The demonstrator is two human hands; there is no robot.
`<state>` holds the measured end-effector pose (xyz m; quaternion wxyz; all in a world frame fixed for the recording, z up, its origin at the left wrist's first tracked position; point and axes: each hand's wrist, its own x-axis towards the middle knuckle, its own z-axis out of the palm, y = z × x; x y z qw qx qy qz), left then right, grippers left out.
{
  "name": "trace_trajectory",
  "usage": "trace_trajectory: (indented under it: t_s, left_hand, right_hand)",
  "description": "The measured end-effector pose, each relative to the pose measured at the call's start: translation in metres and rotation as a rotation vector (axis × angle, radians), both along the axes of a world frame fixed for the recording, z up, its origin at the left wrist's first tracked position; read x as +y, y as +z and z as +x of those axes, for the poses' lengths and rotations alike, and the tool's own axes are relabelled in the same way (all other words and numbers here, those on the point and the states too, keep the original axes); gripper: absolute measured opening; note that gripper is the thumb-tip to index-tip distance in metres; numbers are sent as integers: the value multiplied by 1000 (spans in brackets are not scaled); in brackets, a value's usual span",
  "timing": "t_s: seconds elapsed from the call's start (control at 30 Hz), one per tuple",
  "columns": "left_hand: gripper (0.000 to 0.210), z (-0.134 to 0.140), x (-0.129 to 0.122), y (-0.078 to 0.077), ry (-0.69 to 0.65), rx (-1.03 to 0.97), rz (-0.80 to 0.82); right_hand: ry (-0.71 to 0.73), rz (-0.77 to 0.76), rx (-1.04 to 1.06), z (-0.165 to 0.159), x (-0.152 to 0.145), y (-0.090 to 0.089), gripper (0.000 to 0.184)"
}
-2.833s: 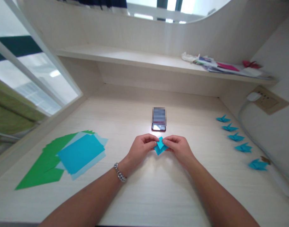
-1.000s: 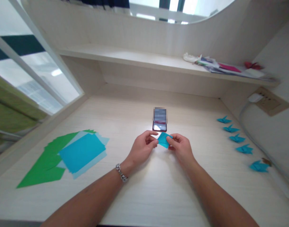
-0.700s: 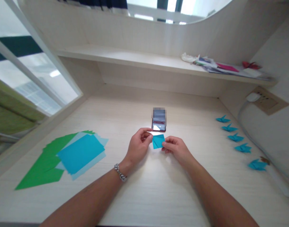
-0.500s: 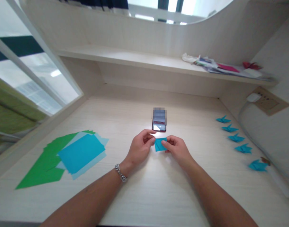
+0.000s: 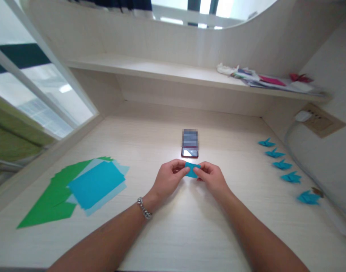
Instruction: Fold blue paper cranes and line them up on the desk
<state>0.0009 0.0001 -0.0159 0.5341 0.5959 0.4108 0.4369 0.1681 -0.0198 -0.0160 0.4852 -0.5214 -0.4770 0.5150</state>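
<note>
A small folded piece of blue paper (image 5: 192,170) is held between my two hands, just in front of the phone. My left hand (image 5: 170,176) pinches its left edge, thumb on the near face and fingers behind. On the right edge, my right hand (image 5: 212,176) grips it the same way, so both hands are closed on the paper. The phone (image 5: 190,145) lies flat on the desk beyond, its screen partly blurred out. Several blue folded paper cranes (image 5: 282,164) stand in a row at the right.
Blue sheets (image 5: 98,184) lie over fanned green sheets (image 5: 48,206) on the desk's left. A shelf (image 5: 150,70) crosses the back, with papers (image 5: 263,80) on its right part. A white plug and cable (image 5: 303,116) sit in the wall socket (image 5: 322,122) at right.
My left hand has closed onto the paper's left edge, its thumb now over the near face. The paper looks flatter and less tall. My right hand stays about where it was.
</note>
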Motion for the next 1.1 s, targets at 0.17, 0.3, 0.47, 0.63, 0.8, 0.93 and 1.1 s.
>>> trace_trajectory:
  t_s: [0.17, 0.3, 0.47, 0.63, 0.8, 0.93, 1.1]
  left_hand:
    - [17, -1, 0, 2, 7, 109, 93]
    - [19, -1, -1, 5, 42, 141, 113]
    - [23, 0, -2, 8, 15, 60, -29]
    - [19, 1, -1, 10, -6, -96, -53]
    - [17, 0, -1, 11, -1, -107, -18]
    - [17, -1, -1, 11, -13, -109, 2]
    - [17, -1, -1, 11, -18, -112, 15]
  right_hand:
    - [-16, 117, -124, 4, 0, 3, 19]
    - [-54, 147, -152, 5, -1, 4, 17]
    - [-31, 122, -53, 3, -1, 5, 19]
    - [-10, 97, 13, 2, -2, 5, 22]
    - [13, 93, 23, 2, -2, 5, 22]
    - [24, 88, 21, 2, -3, 7, 22]
    - [30, 81, 30, 2, -3, 8, 23]
